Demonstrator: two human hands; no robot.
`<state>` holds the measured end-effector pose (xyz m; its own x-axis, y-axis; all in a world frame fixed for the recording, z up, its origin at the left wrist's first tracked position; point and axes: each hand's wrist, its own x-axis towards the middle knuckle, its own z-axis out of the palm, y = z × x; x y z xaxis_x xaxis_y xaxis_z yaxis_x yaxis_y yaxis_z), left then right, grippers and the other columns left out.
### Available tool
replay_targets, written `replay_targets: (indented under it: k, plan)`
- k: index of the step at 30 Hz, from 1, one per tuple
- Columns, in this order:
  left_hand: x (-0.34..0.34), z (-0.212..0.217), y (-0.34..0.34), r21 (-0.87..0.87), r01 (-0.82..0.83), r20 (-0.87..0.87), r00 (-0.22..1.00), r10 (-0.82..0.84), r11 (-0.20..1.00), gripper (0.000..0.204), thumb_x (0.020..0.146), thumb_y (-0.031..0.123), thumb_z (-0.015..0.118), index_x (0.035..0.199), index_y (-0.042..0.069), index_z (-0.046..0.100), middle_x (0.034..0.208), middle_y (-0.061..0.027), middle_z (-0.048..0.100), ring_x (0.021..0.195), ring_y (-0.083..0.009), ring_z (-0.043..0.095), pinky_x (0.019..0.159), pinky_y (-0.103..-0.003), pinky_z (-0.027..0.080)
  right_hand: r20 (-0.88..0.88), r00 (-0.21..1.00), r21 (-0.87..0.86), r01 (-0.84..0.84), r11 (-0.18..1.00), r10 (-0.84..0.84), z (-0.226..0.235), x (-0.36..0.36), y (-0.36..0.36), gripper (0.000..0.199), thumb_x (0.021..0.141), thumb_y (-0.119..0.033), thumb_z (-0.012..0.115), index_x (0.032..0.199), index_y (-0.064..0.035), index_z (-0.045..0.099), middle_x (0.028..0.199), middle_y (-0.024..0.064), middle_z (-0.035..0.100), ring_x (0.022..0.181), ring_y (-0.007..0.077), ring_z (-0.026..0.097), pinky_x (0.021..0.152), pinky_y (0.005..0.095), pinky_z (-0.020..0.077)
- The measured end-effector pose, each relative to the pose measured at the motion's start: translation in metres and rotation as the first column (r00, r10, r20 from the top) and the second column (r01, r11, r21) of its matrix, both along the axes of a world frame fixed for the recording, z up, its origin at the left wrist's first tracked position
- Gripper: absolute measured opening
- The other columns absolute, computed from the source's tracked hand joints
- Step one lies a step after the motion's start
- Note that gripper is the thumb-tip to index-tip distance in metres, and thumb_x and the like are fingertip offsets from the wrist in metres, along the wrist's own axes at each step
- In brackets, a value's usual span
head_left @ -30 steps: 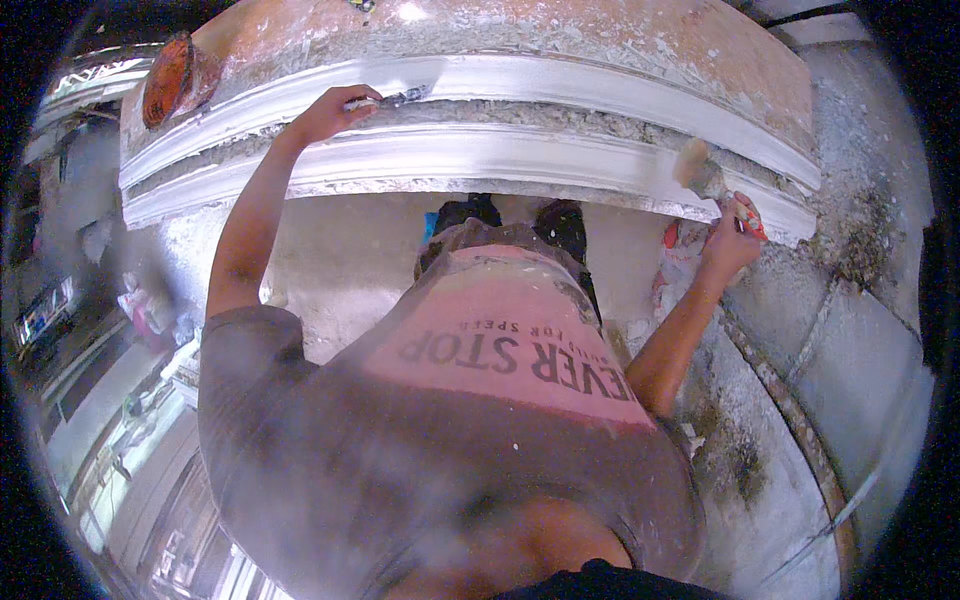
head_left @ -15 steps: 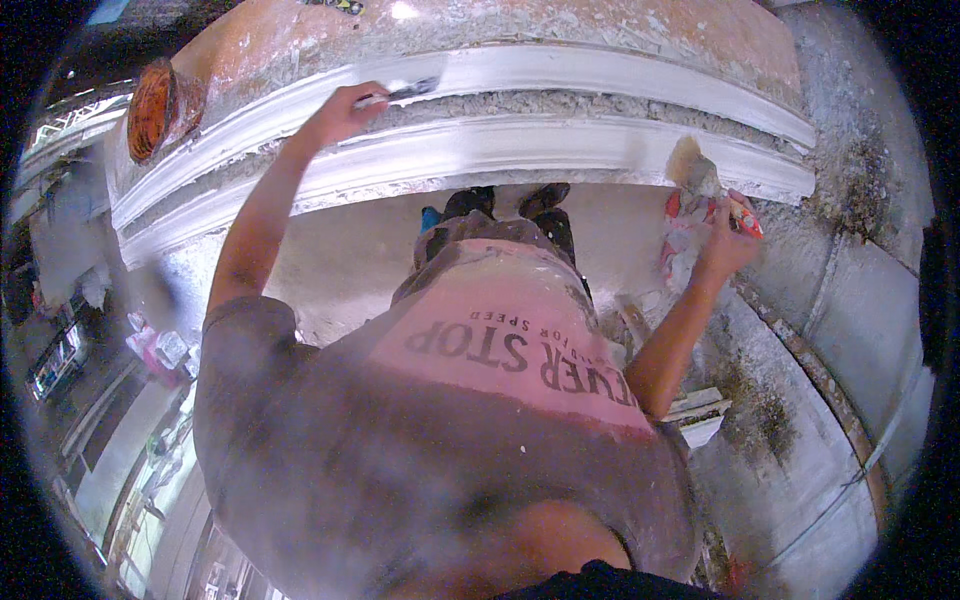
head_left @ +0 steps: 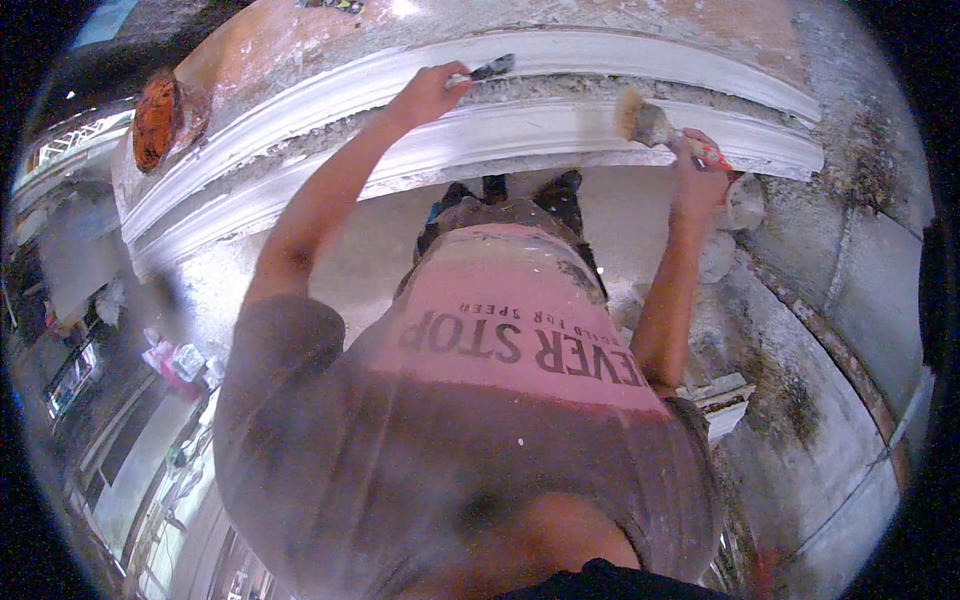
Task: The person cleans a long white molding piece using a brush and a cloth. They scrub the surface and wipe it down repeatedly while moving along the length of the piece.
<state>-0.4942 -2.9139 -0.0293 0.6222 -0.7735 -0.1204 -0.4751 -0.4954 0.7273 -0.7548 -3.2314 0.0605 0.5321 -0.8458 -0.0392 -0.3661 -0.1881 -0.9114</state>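
Observation:
Two long white plaster mouldings [head_left: 350, 170] run side by side across the bench, with a rough grey strip [head_left: 560, 88] between them. My left hand [head_left: 432, 95] is closed round the handle of a putty knife [head_left: 494, 67], whose dark blade lies over the far moulding. In my right hand [head_left: 700, 165] is a wide paintbrush [head_left: 650, 122] with a red handle and pale bristles. Its bristles are over the near moulding, right of the middle; whether they touch it I cannot tell.
An orange-brown round object [head_left: 157, 120] sits at the bench's far left. A small dark and yellow item [head_left: 335, 5] lies at the far edge. Whitish round containers [head_left: 742, 203] stand beside my right wrist. White offcuts [head_left: 722, 400] lie near my right elbow.
My left hand has moved right along the far moulding with the putty knife. My right hand has swung the paintbrush left and farther over the near moulding.

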Motion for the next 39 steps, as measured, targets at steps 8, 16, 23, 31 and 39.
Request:
replay_targets:
  k: [8, 16, 23, 31, 39]
  plan:
    - [-0.013, 0.003, -0.051, 0.086, 0.02, 0.07, 0.997, -0.026, 0.996, 0.029, 0.094, 0.03, 0.06, 0.112, 0.008, 0.062, 0.074, -0.0208, 0.066, 0.067, -0.0346, 0.066, 0.066, -0.044, 0.052, 0.088, 0.996, 0.118, 0.017, 0.993, -0.027, 0.001, -0.005, 0.013, 0.016, 0.08, -0.006, 0.074, 0.095, -0.0016, 0.07, 0.086, 0.0037, 0.069, 0.08, 0.0127, 0.065, 0.072, 0.0272, 0.0521]
    - [-0.004, 0.033, -0.031, 0.224, 0.082, 0.042, 0.995, -0.093, 0.971, 0.025, 0.095, 0.029, 0.057, 0.11, 0.009, 0.061, 0.078, -0.0241, 0.066, 0.076, -0.0414, 0.066, 0.069, -0.05, 0.051, 0.057, 0.998, 0.026, 0.014, 1.0, -0.016, -0.009, -0.016, 0.01, 0.011, 0.082, -0.008, 0.073, 0.091, -0.0023, 0.07, 0.087, 0.0032, 0.069, 0.077, 0.0115, 0.063, 0.07, 0.0267, 0.0508]
    - [0.015, 0.014, -0.029, 0.071, 0.214, 0.129, 0.967, -0.222, 0.974, 0.029, 0.094, 0.026, 0.058, 0.112, 0.004, 0.062, 0.084, -0.0235, 0.066, 0.079, -0.0403, 0.066, 0.073, -0.048, 0.05, 0.028, 0.971, 0.139, 0.232, 0.963, -0.238, -0.033, -0.077, -0.003, 0.021, 0.084, -0.01, 0.073, 0.103, -0.004, 0.068, 0.091, 0.004, 0.068, 0.077, 0.0113, 0.064, 0.062, 0.0252, 0.0475]
    - [-0.024, -0.021, -0.19, 0.06, 0.195, 0.187, 0.961, -0.203, 0.979, 0.041, 0.094, 0.039, 0.056, 0.117, 0.005, 0.06, 0.092, -0.0238, 0.068, 0.087, -0.0396, 0.067, 0.078, -0.045, 0.054, 0.083, 0.955, 0.135, 0.271, 0.953, -0.284, -0.02, -0.078, 0.0, 0.017, 0.084, -0.01, 0.073, 0.099, -0.0036, 0.068, 0.092, 0.0048, 0.067, 0.08, 0.0129, 0.063, 0.061, 0.0257, 0.0487]
    - [-0.017, 0.035, -0.088, 0.292, 0.064, 0.028, 0.997, -0.076, 0.954, 0.036, 0.092, 0.034, 0.061, 0.114, 0.005, 0.061, 0.088, -0.025, 0.068, 0.086, -0.0404, 0.067, 0.077, -0.048, 0.052, 0.127, 0.886, 0.235, 0.41, 0.881, -0.446, -0.038, -0.12, -0.009, 0.017, 0.083, -0.007, 0.073, 0.098, -0.001, 0.068, 0.092, 0.0074, 0.068, 0.075, 0.0151, 0.065, 0.058, 0.0266, 0.0517]
